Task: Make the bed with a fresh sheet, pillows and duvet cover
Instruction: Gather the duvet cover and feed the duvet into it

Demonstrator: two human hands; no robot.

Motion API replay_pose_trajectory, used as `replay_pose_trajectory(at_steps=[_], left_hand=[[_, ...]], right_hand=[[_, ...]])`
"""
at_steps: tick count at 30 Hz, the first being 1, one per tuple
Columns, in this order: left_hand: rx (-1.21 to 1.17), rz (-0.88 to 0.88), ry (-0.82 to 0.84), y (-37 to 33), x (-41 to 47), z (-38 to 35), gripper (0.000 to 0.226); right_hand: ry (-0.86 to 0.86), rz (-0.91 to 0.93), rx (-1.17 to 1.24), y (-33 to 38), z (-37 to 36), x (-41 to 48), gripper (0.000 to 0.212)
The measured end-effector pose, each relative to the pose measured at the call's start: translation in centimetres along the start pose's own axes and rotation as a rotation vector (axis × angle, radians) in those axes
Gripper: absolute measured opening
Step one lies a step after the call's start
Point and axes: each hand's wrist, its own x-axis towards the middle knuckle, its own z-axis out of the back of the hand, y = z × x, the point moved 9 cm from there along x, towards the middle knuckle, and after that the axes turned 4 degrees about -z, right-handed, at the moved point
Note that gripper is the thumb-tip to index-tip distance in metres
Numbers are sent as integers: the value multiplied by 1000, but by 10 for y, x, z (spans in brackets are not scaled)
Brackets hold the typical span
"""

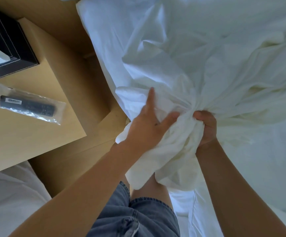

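My left forearm (87, 177) and right forearm (233, 185) are bare, as are my left hand (145, 129) and right hand (207, 129). I wear faded blue denim shorts (138, 218) with stitched seams and a frayed leg hem, my bare thigh (149, 187) showing past it.

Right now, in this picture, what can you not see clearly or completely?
Head view only:
Left hand: three fingers hidden behind the white cloth, so its grip is unclear.
Right hand: fingertips buried in the cloth it grips.
Black box: cut off by the left edge.
Remote: buttons blurred by its plastic bag.
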Motion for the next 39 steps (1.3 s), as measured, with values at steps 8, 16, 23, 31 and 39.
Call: replay_pose_trajectory(at_steps=[8, 16, 23, 31, 39], left_hand=[[34, 323, 122, 50, -35, 6, 41], [-310, 272, 168, 17, 10, 28, 33], [57, -83, -198, -20, 1, 24, 19], [70, -224, -127, -41, -15, 9, 36], [254, -5, 137, 2, -20, 5, 46]], right_hand=[[-58, 311, 93, 14, 6, 11, 47], [-80, 131, -62, 4, 3, 5, 46], [-263, -4, -11, -9, 20, -2, 64], [-19, -31, -59, 0, -4, 5, 54], [-77, 89, 48, -7, -2, 11, 24]])
